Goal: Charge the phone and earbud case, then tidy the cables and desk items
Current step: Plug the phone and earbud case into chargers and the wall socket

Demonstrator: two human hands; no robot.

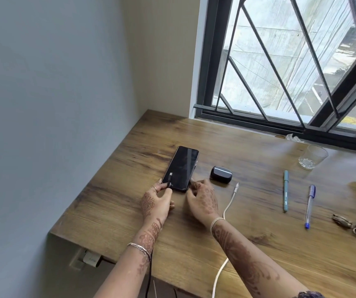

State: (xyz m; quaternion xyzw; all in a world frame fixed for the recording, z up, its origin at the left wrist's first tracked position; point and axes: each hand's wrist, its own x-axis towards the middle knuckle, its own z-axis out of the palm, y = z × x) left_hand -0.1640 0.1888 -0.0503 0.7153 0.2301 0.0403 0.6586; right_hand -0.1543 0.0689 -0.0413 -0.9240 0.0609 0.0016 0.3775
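Wooden desk (226, 250) in corner; grey wall (43, 104); barred window (291, 61), daylight.

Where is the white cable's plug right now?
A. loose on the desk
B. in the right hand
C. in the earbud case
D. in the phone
A: the white cable's plug lies free on the desk, near the earbud case but not touching it; the right hand is at the phone.
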